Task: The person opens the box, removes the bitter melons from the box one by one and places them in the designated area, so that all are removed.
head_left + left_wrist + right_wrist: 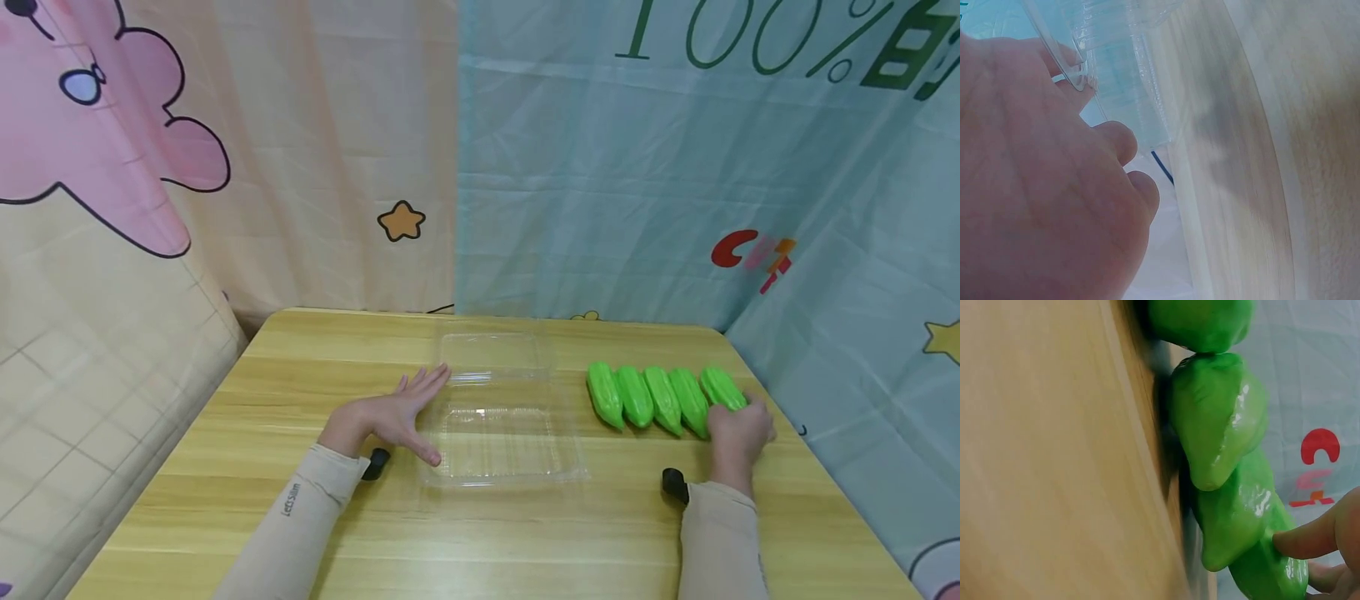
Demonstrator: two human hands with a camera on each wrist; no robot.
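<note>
Several glossy green, ridged, long pods or fruits (pixel 662 400) with pointed ends lie side by side in a row on the right of the table. My right hand (pixel 741 432) grips the rightmost green one (pixel 722 387) near its close end; in the right wrist view the thumb (pixel 1307 540) presses on its side. Left of the row, a clear plastic hinged box (pixel 506 481) lies opened flat, its lid half (pixel 495 337) toward the back. My left hand (pixel 393 417) is at the box's left edge, fingers spread and fairly straight. Its fingertips partly show through the clear plastic in the left wrist view.
The wood-patterned table (pixel 360 533) has rounded back corners. Printed curtains (pixel 360 167) hang behind it and along both sides. A black wrist strap piece (pixel 675 485) shows by the right cuff, another (pixel 377 463) by the left.
</note>
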